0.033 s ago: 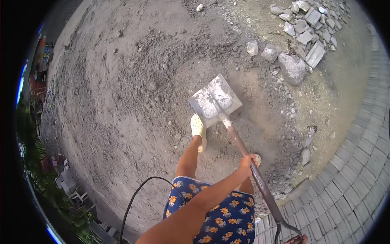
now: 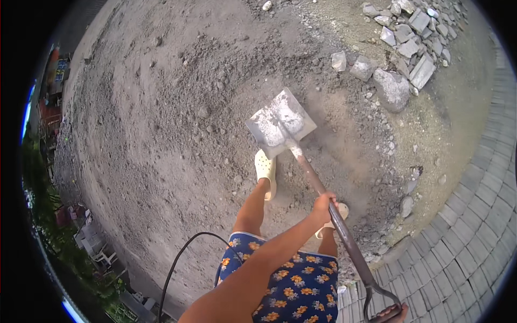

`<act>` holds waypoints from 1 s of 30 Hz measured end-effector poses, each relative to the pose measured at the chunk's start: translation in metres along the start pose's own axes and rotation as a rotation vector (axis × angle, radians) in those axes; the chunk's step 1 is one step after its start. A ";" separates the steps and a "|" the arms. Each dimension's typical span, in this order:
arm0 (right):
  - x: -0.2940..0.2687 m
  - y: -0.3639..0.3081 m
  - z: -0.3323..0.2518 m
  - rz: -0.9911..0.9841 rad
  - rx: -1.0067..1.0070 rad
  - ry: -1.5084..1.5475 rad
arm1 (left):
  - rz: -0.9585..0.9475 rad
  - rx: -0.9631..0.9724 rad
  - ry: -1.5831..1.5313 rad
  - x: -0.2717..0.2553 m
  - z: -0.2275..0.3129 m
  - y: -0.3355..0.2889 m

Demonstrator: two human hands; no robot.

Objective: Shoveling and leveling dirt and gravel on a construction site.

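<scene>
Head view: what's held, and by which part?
A long-handled metal shovel: left hand grips mid-shaft, right hand holds the D-grip end.

Left of the shovel blade (image 2: 280,125), loose grey dirt (image 2: 161,124) is lying open, with only small clods dotting it. Right of the blade, a big grey rock (image 2: 392,89) and a heap of broken stones (image 2: 409,24) are blocking the way. A pale clog (image 2: 265,171) is standing just below the blade.
</scene>
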State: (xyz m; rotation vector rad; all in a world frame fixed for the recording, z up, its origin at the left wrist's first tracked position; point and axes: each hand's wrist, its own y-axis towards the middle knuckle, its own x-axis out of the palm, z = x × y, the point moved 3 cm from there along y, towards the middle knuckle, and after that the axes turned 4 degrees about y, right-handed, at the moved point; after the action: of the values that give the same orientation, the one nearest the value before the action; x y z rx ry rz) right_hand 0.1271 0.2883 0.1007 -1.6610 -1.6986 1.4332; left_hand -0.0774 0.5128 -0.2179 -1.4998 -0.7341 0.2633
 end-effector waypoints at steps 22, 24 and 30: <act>0.170 -0.017 0.032 -0.575 -0.242 0.090 | -0.084 0.335 -0.178 -0.026 0.241 -0.070; 0.114 0.002 0.051 -0.252 -0.150 0.147 | 0.112 0.218 0.010 -0.011 0.172 -0.044; -0.031 -0.058 -0.017 0.033 -0.234 -0.097 | 0.098 -0.166 -0.032 0.003 -0.014 -0.043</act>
State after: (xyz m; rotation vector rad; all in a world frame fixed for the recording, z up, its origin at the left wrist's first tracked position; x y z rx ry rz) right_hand 0.1186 0.2797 0.1672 -1.7715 -1.9667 1.3944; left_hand -0.0782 0.4992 -0.1747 -1.6957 -0.7222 0.3067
